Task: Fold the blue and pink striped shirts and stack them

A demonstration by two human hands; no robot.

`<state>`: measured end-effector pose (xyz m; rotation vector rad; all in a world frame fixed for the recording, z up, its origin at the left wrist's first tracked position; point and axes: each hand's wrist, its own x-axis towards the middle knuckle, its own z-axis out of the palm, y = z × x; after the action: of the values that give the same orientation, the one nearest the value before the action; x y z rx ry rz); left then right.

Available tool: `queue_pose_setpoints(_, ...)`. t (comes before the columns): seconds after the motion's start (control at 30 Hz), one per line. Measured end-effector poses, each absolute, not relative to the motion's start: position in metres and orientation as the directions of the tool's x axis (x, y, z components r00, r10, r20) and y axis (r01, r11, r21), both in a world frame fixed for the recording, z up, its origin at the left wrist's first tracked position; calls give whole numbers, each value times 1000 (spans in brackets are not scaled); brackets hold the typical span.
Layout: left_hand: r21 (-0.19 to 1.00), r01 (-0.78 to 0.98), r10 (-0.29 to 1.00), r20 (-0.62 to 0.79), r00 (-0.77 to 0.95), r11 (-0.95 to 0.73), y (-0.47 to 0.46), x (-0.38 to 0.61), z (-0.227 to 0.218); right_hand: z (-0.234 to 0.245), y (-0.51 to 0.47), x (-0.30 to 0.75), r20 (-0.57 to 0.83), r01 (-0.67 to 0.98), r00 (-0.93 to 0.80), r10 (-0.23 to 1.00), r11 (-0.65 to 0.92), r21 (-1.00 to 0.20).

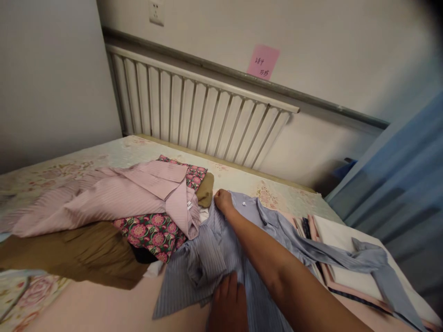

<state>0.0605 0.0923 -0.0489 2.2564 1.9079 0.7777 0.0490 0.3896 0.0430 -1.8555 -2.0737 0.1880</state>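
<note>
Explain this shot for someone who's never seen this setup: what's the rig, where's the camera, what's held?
There is no machine, just a person's two bare hands. The one picture comes from a head-worn camera looking forward and down. The right hand grips a blue striped shirt near its collar. The left hand touches it lower down; whether it grips is unclear. To the left lie a pink shirt, a flowered cloth and a brown cloth. To the right, a blue sleeve lies across a flat stack, white on top. Beneath is a flower-patterned cover, partly under a pink cloth.
</note>
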Motion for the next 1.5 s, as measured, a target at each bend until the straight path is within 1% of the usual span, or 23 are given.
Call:
queue_pose_setpoints(0.13, 421, 886, 956, 283, 76, -195, 93, 63, -43, 32, 386, 49, 149, 905, -84, 985, 138, -403)
queue_pose_setpoints(0.3, 432, 866, 936, 334, 108, -254, 90, 61, -44, 36, 379, 60, 147, 836, -195, 970, 243, -492)
queue_pose_setpoints(0.4, 425, 863, 927, 357, 117, -272, 87, 58, -42, 47, 369, 85, 188, 802, -219, 958, 286, -525)
queue_pose_setpoints(0.53, 415, 867, 918, 381, 108, -275, 86, 56, -32, 60, 338, 144, 265, 792, -167, 950, 289, -538)
queue_pose_setpoints(0.6, 406, 876, 920, 380, 96, -259, 86, 55, -27, 61, 312, 176, 297, 801, -129, 946, 276, -532)
queue_pose_setpoints(0.7, 364, 888, 913, 385, 132, -282, 86, 52, -21, 51, 261, 213, 327, 810, -112, 938, 277, -517)
queue_pose_setpoints(0.77, 320, 896, 904, 392, 171, -309, 86, 52, -19, 37, 227, 228, 326, 805, -173, 929, 324, -498)
queue_pose_setpoints(0.87, 257, 918, 899, 398, 184, -302, 85, 52, -18, 15, 191, 238, 317, 802, -348, 882, 455, -387)
queue_pose_setpoints(0.97, 204, 933, 891, 411, 192, -296, 85, 54, -21, 3, 178, 238, 306, 824, -396, 866, 482, -299)
queue_pose_setpoints(1.1, 176, 927, 857, 467, 217, -331, 88, 53, -29, 3, 181, 236, 310, 847, -381, 871, 463, -261)
queue_pose_setpoints(1.2, 168, 922, 833, 507, 224, -350, 91, 50, -35, 5, 183, 235, 306, 847, -376, 875, 458, -269)
queue_pose_setpoints(1.3, 119, 915, 795, 546, 264, -386, 94, 48, -40, 5, 181, 236, 321, 841, -369, 872, 460, -286)
queue_pose_setpoints(1.4, 71, 914, 762, 581, 288, -400, 99, 45, -46, 9, 188, 237, 369, 836, -349, 861, 464, -292)
queue_pose_setpoints(1.43, 55, 911, 747, 593, 300, -409, 101, 43, -49, 12, 195, 238, 384, 855, -310, 870, 431, -287)
queue_pose_setpoints(1.5, 7, 896, 705, 621, 344, -444, 107, 38, -56, 23, 216, 238, 396, 916, -173, 902, 295, -270)
